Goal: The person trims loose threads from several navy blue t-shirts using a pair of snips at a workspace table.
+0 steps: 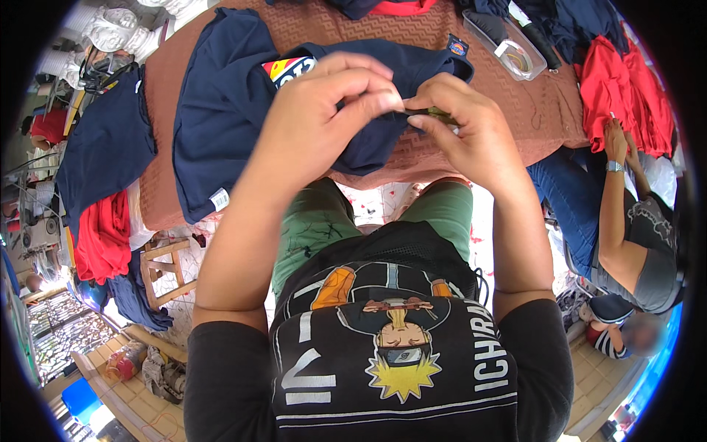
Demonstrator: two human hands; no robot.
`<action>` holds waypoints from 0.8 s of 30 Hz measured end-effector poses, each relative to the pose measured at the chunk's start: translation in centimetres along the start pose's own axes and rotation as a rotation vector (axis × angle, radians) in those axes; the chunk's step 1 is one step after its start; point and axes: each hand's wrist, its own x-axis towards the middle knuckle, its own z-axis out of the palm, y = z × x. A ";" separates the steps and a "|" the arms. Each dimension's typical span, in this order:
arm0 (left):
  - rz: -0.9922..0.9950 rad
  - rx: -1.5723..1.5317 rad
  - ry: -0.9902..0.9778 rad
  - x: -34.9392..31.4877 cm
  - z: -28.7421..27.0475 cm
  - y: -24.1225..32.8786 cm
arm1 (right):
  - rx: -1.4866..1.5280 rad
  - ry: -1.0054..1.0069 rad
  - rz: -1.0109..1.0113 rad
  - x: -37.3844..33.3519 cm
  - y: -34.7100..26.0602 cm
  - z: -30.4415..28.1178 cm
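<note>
My left hand is raised over the table with thumb and fingertips pinched together. Whatever is between them is too small to make out. Close against those fingertips, my right hand grips a small dark and yellow-green thing, mostly hidden by the fingers. Below both hands lies a navy garment, spread in folds. It carries a red, yellow and white printed patch, partly covered by my left hand. A white tag shows at its lower left corner, and a blue label at its upper right.
A brown patterned cloth covers the table. At the back right stands a clear plastic box with small items. Red garments lie at the right, where a co-worker's hand touches them. More navy and red garments hang left, above a wooden stool.
</note>
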 end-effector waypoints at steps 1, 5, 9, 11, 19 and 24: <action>0.197 0.068 -0.045 0.1 -1.6 0.8 | -0.004 0.022 -0.008 0.0 0.2 -0.4; 0.360 -0.077 -0.155 -1.5 -6.1 5.5 | -0.030 0.119 0.026 0.0 0.0 -1.9; 0.153 -0.082 -0.039 -2.8 -7.0 4.9 | 0.007 0.104 0.109 -0.2 -0.2 -2.0; -0.071 -0.078 -0.014 -2.7 -6.1 3.5 | 0.005 0.085 0.109 -0.4 -0.4 -1.6; -0.398 -0.368 0.128 -3.3 3.2 -3.9 | 0.069 -0.020 0.120 -1.9 0.0 2.4; -0.348 -0.488 0.193 -3.9 3.7 -3.1 | 0.159 0.052 0.096 -1.5 0.8 1.7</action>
